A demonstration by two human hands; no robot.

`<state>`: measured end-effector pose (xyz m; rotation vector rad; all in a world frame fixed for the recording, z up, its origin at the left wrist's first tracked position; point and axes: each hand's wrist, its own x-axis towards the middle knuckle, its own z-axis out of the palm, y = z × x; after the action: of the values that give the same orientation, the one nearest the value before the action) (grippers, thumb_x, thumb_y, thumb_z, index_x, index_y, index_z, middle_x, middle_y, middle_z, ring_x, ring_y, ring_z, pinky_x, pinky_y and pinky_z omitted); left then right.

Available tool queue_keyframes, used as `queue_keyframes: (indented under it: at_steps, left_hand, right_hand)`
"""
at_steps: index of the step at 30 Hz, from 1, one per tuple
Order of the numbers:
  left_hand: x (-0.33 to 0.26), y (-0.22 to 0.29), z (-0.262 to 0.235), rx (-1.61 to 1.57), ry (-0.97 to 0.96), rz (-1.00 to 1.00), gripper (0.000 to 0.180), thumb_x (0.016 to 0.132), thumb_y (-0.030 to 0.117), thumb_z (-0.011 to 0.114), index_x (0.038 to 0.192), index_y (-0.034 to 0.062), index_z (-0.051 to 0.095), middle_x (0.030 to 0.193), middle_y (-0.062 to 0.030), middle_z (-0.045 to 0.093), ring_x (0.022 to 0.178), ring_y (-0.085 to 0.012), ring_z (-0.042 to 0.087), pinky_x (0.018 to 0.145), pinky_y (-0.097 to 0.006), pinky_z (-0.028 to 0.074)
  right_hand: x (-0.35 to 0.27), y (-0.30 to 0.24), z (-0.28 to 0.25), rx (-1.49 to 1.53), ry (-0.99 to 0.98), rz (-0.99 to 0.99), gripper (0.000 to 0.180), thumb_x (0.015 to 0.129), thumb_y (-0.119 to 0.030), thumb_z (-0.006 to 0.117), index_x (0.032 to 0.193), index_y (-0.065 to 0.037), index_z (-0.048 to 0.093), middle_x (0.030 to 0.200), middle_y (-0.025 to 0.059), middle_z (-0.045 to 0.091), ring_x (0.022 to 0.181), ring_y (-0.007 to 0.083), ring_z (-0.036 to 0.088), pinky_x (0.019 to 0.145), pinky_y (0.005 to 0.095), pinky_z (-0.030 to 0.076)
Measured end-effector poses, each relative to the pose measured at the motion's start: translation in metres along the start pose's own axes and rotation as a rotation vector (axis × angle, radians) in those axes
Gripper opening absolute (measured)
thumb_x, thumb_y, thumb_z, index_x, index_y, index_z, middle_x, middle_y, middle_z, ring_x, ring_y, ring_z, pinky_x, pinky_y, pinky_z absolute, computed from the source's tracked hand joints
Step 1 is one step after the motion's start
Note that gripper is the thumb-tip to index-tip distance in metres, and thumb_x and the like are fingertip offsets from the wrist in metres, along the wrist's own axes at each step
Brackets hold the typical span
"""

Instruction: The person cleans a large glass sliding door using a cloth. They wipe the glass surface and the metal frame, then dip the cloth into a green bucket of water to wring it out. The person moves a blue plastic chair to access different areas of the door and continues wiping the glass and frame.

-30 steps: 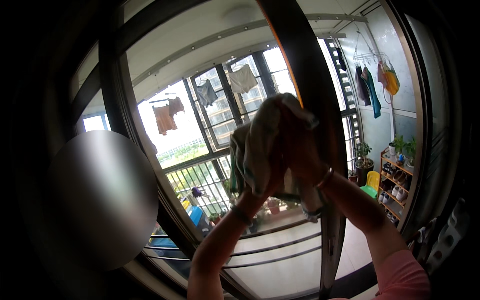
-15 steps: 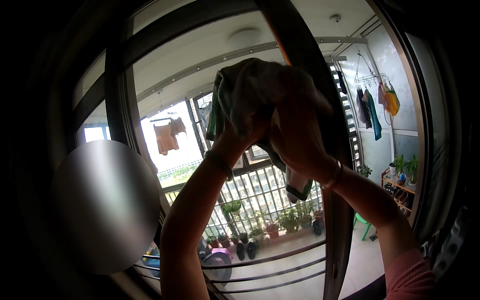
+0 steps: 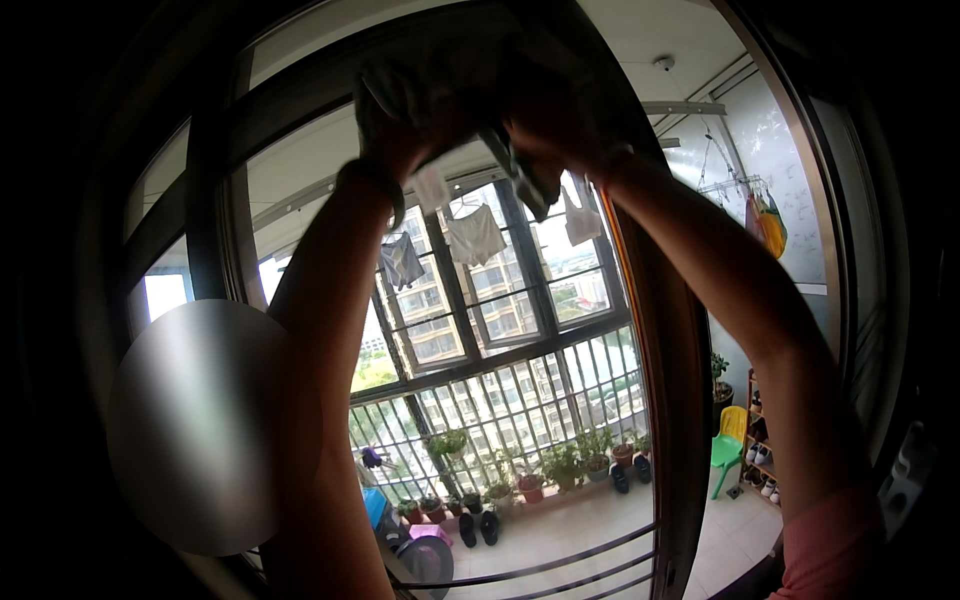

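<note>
Both my arms reach up to the dark top rail of a glass door frame [image 3: 290, 100]. A greyish cloth [image 3: 380, 95] with a dark green edge is bunched up there, and one end of it hangs down between my wrists. My left hand [image 3: 425, 130], with a bangle on its wrist, is closed on the cloth's left part. Close beside it, my right hand [image 3: 545, 125] grips the cloth too. Deep shadow hides most of the fingers of both hands. The cloth lies at or right by the rail; whether it touches cannot be told.
A dark door upright [image 3: 675, 400] stands below my right forearm. Through the glass is a balcony with hanging laundry [image 3: 475, 235], a barred railing, potted plants [image 3: 565, 465], black shoes [image 3: 478, 528], a green and yellow chair [image 3: 728, 450] and a shoe rack [image 3: 762, 455]. A blurred grey oval covers the left.
Both hands have risen with the cloth, from in front of the glass to the top rail. The view has shifted too, and more of the hanging laundry and windows shows.
</note>
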<state>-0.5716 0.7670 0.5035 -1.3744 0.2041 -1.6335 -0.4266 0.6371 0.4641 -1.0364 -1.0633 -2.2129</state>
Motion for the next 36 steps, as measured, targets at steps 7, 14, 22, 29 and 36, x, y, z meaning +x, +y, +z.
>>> queue_keyframes:
  at_steps: [7,14,22,29,36]
  left_hand:
    - [0.016,-0.050,0.030,-0.023,-0.019,-0.156,0.064,0.088,0.052,0.058,0.132,0.0072,0.052,0.136,-0.0175,0.052,0.125,-0.0327,0.050,0.102,-0.044,0.040]
    - [-0.032,-0.021,0.014,0.120,0.037,-0.246,0.083,0.079,0.049,0.070,0.141,0.0040,0.040,0.141,-0.0219,0.044,0.131,-0.0363,0.042,0.108,-0.048,0.032]
    - [-0.145,0.111,-0.055,-0.153,-0.130,-0.226,0.078,0.086,0.050,0.059,0.145,0.0057,0.034,0.145,-0.0198,0.039,0.135,-0.0348,0.036,0.112,-0.046,0.026]
    - [-0.307,0.259,-0.151,-0.477,-0.631,-0.352,0.070,0.095,0.051,0.046,0.148,0.0082,0.030,0.149,-0.0168,0.034,0.139,-0.0325,0.030,0.116,-0.044,0.021]
    - [-0.514,0.358,-0.215,-0.734,-0.889,-0.381,0.068,0.090,0.049,0.055,0.142,0.0074,0.039,0.140,-0.0149,0.041,0.132,-0.0280,0.037,0.109,-0.039,0.029]
  right_hand:
    - [0.066,0.022,0.009,0.100,-0.230,0.168,0.037,0.091,-0.042,0.055,0.114,-0.015,0.067,0.114,0.0110,0.064,0.107,0.0280,0.061,0.095,0.0396,0.047]
    - [0.032,0.013,-0.008,0.076,-0.202,-0.057,0.043,0.091,-0.047,0.053,0.117,-0.014,0.065,0.120,0.0123,0.061,0.115,0.0288,0.056,0.100,0.0401,0.043]
    - [-0.119,-0.067,-0.099,0.255,-0.161,0.007,0.054,0.090,-0.049,0.057,0.128,-0.010,0.056,0.127,0.0139,0.057,0.119,0.0267,0.053,0.107,0.0413,0.038]
    - [-0.298,-0.172,-0.213,0.565,-0.982,0.317,0.047,0.096,-0.037,0.052,0.134,-0.010,0.051,0.137,0.0146,0.050,0.123,0.0321,0.050,0.107,0.0430,0.040]
    - [-0.375,-0.257,-0.299,1.229,-1.081,0.869,0.046,0.090,-0.032,0.067,0.130,-0.013,0.054,0.129,0.0076,0.056,0.122,0.0251,0.052,0.109,0.0375,0.037]
